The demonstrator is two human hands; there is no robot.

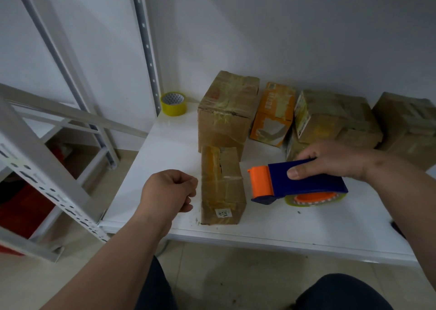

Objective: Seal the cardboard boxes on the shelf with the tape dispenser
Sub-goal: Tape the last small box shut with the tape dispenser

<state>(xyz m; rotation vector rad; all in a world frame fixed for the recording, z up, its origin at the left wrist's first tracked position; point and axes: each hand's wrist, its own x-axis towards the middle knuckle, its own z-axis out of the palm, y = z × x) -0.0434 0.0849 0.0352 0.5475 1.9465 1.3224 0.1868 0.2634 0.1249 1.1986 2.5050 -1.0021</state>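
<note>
The tape dispenser (pixel 299 183) sits in the right hand (pixel 339 160), whose fingers (pixel 306 168) are curled over its blue body, thumb on the near side, orange nose just beside the small box (pixel 221 187) near the shelf's (pixel 259 229) front edge. The left hand (pixel 168 191) is curled into a fist with nothing in it, close to that box's left side but apparently not touching. Risk, as I judge it: with the box unheld, dragging tape could slide it along the shelf or off the front edge, leaving a crooked strip. More boxes (pixel 226 111) stand toward the back edge, a spare tape roll (pixel 173 103) in the back-left corner.
</note>
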